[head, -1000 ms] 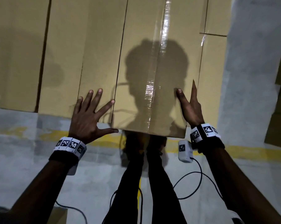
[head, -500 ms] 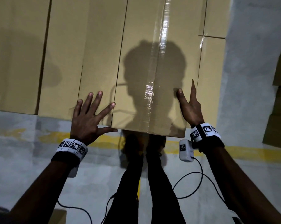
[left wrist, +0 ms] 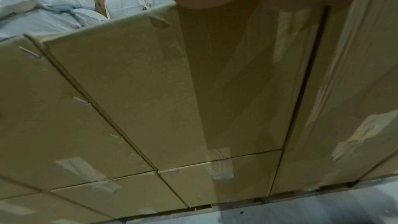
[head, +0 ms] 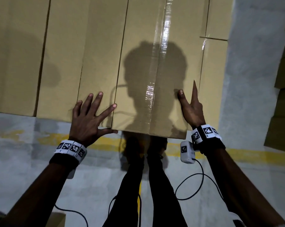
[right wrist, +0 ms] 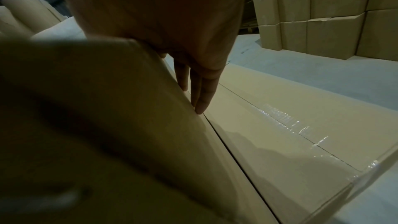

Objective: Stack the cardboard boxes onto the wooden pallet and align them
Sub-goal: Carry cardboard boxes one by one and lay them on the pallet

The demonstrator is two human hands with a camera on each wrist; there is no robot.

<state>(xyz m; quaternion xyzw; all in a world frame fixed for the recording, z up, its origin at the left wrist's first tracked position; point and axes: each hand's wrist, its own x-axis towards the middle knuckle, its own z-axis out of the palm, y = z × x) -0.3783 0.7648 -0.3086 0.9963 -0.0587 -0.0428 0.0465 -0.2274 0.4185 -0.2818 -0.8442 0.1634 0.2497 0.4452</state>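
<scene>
The taped cardboard box (head: 154, 63) lies on top of the stack, its near end sticking out toward me. My left hand (head: 89, 115) lies flat with spread fingers across the seam between it and the neighbouring box (head: 64, 63); the thumb touches the taped box's near edge. My right hand (head: 190, 108) presses against its right side, thumb on top. In the right wrist view the straight fingers (right wrist: 200, 94) lie along the box's side wall (right wrist: 86, 108), above a lower box (right wrist: 280, 117). The left wrist view shows the stack's front faces (left wrist: 129, 91). The boxes hide the pallet.
Grey concrete floor (head: 40, 177) with a yellow line (head: 253, 154) runs under me, my legs (head: 146, 185) close to the stack. Another stack of boxes (right wrist: 323, 14) stands to the right across an aisle. White sacks (left wrist: 43, 6) are piled behind the stack. Cables (head: 195, 185) hang from my wrists.
Hardly anything: both hands keep their places on the boxes, and the view has shifted only slightly.
</scene>
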